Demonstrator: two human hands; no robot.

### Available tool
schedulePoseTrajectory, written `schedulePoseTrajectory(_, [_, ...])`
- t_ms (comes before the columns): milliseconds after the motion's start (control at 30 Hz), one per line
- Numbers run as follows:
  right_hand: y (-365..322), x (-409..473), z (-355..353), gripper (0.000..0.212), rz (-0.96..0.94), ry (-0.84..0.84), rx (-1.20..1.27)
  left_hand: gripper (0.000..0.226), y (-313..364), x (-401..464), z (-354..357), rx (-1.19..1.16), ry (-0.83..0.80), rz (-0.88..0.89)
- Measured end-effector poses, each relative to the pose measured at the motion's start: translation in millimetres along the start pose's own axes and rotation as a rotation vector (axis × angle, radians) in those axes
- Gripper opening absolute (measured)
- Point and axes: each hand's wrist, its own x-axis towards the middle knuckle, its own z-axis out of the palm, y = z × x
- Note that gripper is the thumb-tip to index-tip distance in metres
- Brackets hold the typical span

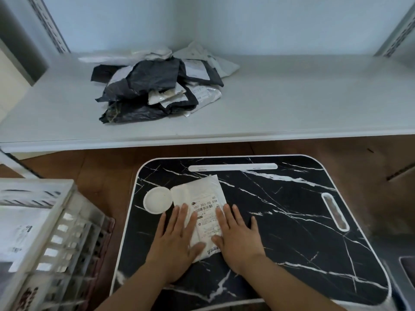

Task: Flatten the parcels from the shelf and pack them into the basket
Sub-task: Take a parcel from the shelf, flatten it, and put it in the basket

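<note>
Marble-patterned lap table (292,221) carries white parcel (202,198), long axis toward 12 o'clock, pressed between flat left hand (175,241) and right hand (235,241).

One readable label, on the white parcel (199,198).

Its shipping label (205,212) carries a large number that reads roughly "982 303 00 038", the first digits uncertain, above a barcode; the smaller print below is too blurred to read. Labels on the parcels piled on the shelf (157,86) and on the parcel in the basket (24,232) at the left are illegible.
</note>
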Motion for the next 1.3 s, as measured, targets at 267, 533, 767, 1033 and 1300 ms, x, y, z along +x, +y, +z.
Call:
schedulePoseTrajectory(267, [-1.7,-29.8,1.5,0.057,0.002,0.064,0.151,0.072,24.1,-12.2,-41.2,-0.016,-0.188,-0.16])
schedulePoseTrajectory(533, [-14.3,-39.7,21.1,0.059,0.486,0.244,1.082,0.072,39.0,-29.7,-57.8,-1.005,-0.019,-0.525])
schedulePoseTrajectory(767, [-34.3,-35.0,-19.8,0.02,0.396,0.062,1.447,0.031,-12.1,-39.2,-79.8,-1.53,-0.105,-0.565])
schedulePoseTrajectory(1033, [-148.1,8.3,-87.1,0.005,0.072,0.081,1.32,0.029,-138.3,-62.6,-142.3,-1.484,0.118,-0.488])
schedulePoseTrajectory(1300, [-281.6,40.9,-97.8,0.038,-0.345,-0.004,0.877,0.025,-295.1,-148.0,-104.0,-1.444,0.515,-1.094])
